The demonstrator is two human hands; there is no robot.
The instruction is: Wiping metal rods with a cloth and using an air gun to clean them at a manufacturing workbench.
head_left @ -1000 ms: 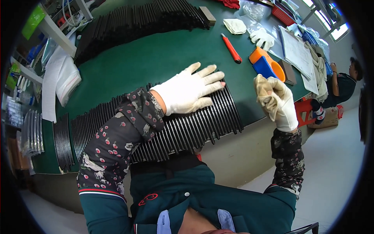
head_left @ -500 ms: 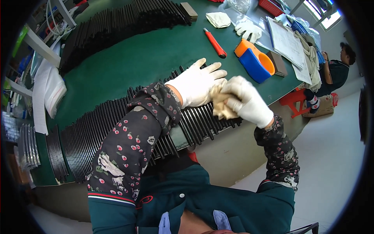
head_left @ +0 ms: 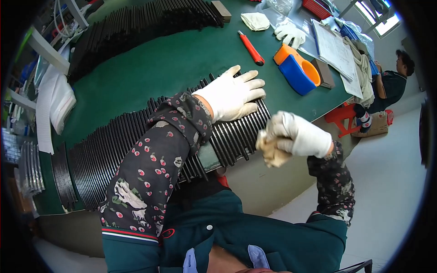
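My left hand (head_left: 230, 96), in a white glove, lies flat with fingers spread on a row of thin black rods (head_left: 239, 136). The rods lie side by side along the front edge of the green table, and more black rods (head_left: 114, 148) continue to the left, partly hidden under my left forearm. In my gloved right hand (head_left: 298, 134) a crumpled beige cloth (head_left: 273, 150) is gripped between thumb and fingers. That hand is just off the right end of the rods, by the table's front edge.
A red utility knife (head_left: 251, 48) and a blue and orange tape dispenser (head_left: 298, 70) lie beyond my hands. A folded cloth (head_left: 255, 21) and spare white glove (head_left: 290, 35) rest farther back. A large rod stack (head_left: 145, 32) fills the far left. A person (head_left: 391, 82) sits at right.
My right hand, with the cloth, has moved right and toward me, off the rods. My left hand has stayed nearly in place.
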